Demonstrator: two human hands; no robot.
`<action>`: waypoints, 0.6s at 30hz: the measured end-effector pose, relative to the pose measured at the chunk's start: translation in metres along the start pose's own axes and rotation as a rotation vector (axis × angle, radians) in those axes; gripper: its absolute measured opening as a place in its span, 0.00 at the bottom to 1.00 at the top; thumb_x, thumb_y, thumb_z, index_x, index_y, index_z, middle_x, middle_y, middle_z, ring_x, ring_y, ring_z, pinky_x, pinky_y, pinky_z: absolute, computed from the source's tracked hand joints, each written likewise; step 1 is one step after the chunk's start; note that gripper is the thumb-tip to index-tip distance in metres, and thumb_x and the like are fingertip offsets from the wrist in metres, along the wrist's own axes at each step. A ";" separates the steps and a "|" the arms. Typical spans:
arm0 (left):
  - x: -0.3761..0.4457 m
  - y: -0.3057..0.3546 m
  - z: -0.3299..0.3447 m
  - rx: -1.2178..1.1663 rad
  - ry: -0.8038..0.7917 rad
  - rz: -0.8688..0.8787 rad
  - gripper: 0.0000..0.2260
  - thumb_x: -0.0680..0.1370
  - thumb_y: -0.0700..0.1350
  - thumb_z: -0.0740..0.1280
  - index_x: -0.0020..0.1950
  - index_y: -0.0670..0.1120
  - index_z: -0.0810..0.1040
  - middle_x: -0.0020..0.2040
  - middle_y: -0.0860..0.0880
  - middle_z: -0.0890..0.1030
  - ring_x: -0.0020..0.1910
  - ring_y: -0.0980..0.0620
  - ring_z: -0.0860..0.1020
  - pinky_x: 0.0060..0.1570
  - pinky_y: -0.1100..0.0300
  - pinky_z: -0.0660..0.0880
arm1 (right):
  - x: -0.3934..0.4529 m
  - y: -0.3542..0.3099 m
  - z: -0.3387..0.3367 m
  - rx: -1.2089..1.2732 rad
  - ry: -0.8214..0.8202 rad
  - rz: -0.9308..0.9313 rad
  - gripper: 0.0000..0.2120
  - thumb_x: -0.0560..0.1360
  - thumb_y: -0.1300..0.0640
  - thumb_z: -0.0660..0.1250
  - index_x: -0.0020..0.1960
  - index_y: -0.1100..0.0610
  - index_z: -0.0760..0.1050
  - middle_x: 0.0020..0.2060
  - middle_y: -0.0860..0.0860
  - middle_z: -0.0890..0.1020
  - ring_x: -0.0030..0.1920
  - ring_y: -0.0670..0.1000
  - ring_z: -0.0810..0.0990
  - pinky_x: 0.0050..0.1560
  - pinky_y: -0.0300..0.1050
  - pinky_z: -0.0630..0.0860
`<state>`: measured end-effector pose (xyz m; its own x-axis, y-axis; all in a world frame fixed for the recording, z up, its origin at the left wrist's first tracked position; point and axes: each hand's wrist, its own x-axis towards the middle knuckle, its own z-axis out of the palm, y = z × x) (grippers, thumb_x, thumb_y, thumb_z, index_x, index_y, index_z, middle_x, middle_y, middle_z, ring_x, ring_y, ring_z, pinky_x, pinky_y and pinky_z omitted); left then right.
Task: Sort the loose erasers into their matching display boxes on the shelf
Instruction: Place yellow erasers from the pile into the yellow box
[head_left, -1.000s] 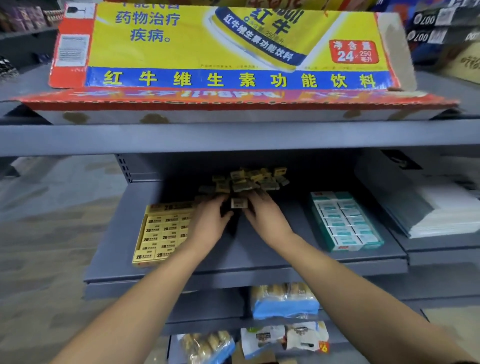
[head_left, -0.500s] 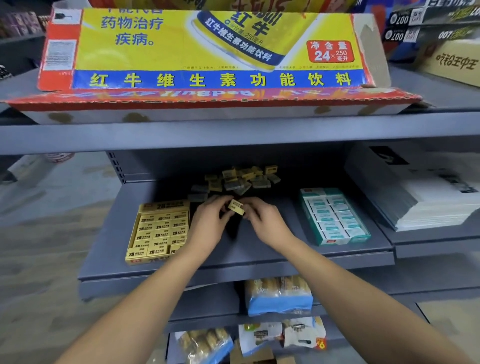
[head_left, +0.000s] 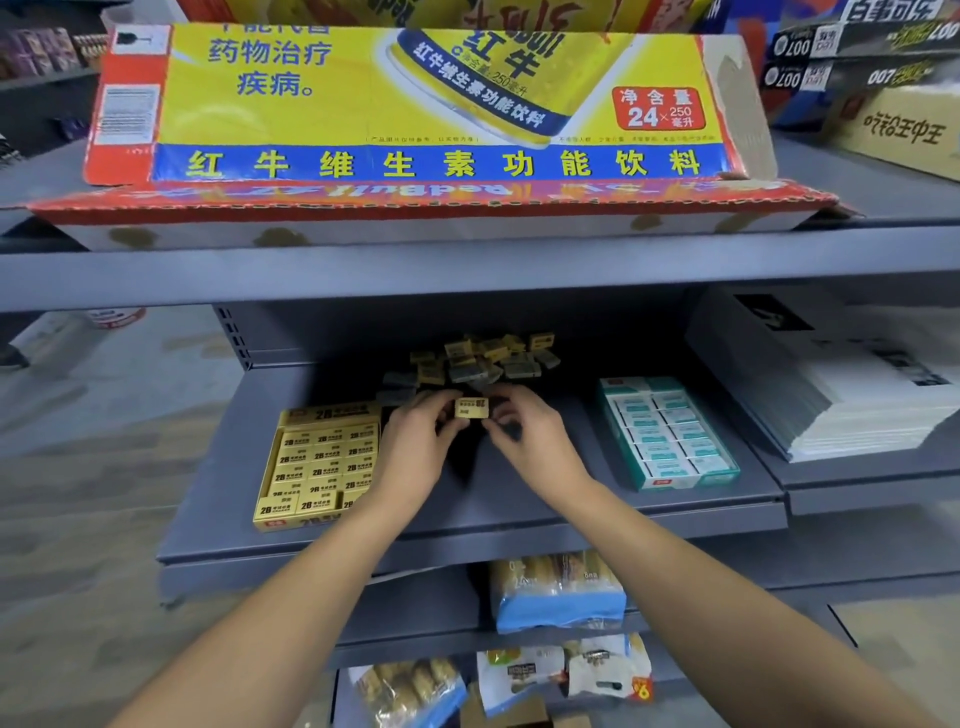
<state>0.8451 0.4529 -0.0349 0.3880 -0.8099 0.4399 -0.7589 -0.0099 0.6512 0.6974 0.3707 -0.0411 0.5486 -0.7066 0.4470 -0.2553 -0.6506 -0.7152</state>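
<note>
2 bare forearms, no sleeves visible.

Your left hand (head_left: 415, 447) covers the yellow display box's (head_left: 317, 462) right edge; the loose erasers (head_left: 478, 358) behind lie in shadow, labels unreadable.

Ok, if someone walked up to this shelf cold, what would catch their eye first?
Probably the big yellow Red Bull carton lying flattened on the top shelf. Below it, at the middle shelf's centre, the left hand and right hand pinch one yellow 2B eraser between them, just in front of the pile of loose erasers. The yellow 2B display box sits left of the hands, the teal eraser box right.
</note>
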 end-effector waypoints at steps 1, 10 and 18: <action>0.001 -0.001 0.000 -0.011 0.007 -0.020 0.13 0.74 0.42 0.73 0.58 0.47 0.80 0.48 0.50 0.82 0.45 0.54 0.79 0.47 0.56 0.78 | 0.001 -0.002 0.001 0.057 0.018 0.070 0.15 0.76 0.59 0.69 0.61 0.57 0.74 0.49 0.48 0.80 0.48 0.45 0.80 0.51 0.38 0.77; 0.005 0.003 0.006 -0.028 -0.091 -0.041 0.12 0.73 0.38 0.72 0.55 0.47 0.80 0.44 0.53 0.82 0.43 0.58 0.79 0.47 0.65 0.76 | 0.017 -0.009 0.006 0.660 0.030 0.480 0.08 0.79 0.64 0.61 0.56 0.57 0.75 0.53 0.56 0.81 0.54 0.56 0.81 0.54 0.48 0.80; 0.012 0.000 0.003 0.011 -0.040 0.044 0.15 0.74 0.40 0.72 0.60 0.47 0.80 0.49 0.49 0.81 0.44 0.53 0.78 0.46 0.56 0.78 | 0.023 0.001 -0.002 0.341 0.006 0.268 0.06 0.76 0.59 0.68 0.53 0.53 0.78 0.46 0.48 0.84 0.47 0.45 0.83 0.50 0.43 0.79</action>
<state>0.8483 0.4417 -0.0320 0.3329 -0.8324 0.4431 -0.7806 0.0203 0.6247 0.7079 0.3532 -0.0301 0.4938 -0.8403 0.2236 -0.1101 -0.3155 -0.9425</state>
